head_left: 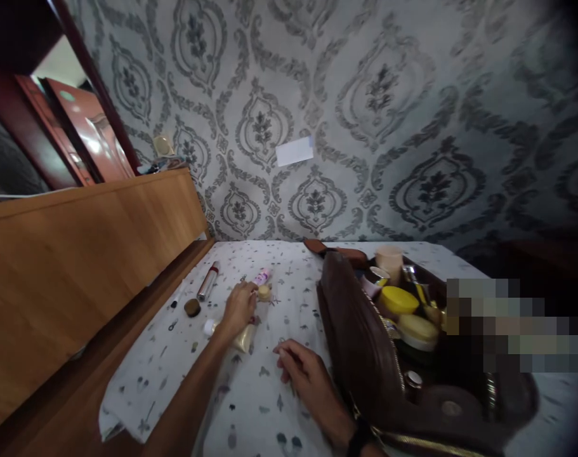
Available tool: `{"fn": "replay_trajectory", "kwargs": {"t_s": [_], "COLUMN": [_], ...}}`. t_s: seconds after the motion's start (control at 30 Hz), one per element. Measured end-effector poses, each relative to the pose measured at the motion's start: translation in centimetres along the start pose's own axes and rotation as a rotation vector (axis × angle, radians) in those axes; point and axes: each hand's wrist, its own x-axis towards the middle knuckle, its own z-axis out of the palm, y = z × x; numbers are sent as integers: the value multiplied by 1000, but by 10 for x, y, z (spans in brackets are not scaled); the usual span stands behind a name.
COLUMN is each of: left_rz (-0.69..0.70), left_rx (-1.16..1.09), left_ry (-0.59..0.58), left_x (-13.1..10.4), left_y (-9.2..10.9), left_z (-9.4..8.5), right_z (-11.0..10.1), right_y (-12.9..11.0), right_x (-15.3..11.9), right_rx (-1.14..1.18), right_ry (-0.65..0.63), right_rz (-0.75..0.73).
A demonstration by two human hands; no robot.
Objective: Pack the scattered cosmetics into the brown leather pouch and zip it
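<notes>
My left hand (240, 308) reaches over the cloth with its fingers curled down. A pink and white tube (262, 277) lies at its fingertips, and a small container with a beige round cap (264, 292) is beside them. What the fingers hold, if anything, is hidden. Below that hand a cream-coloured tube (243, 340) with a white cap (209, 327) lies partly covered by the wrist. My right hand (305, 374), loosely bent and holding nothing, hovers near a dark brown bag (355, 336). The bag gapes wide, with jars and bottles inside.
On the patterned cloth (150, 381) at left lie a lip gloss tube (209, 282), a round brown item (192, 308) and a thin white stick (177, 296). A yellow-lidded jar (398, 300) sits in the bag. A wooden board (98, 235) borders the left; a papered wall stands behind.
</notes>
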Motion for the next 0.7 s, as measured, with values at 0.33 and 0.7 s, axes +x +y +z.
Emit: {"fn": "replay_trajectory", "kwargs": {"t_s": [0.33,0.7], "left_rz": [-138,-247], "left_rx": [256,174], "left_ry": [-199,-54], "left_x": [32,16], "left_y": [-14,-39], "left_z": [13,-11], "right_z": [0,-1], "right_y": [1,0], "right_x": [3,4], "right_rx": [-34,-61], "right_ry": [-8,-10], "right_rz": [32,55]}}
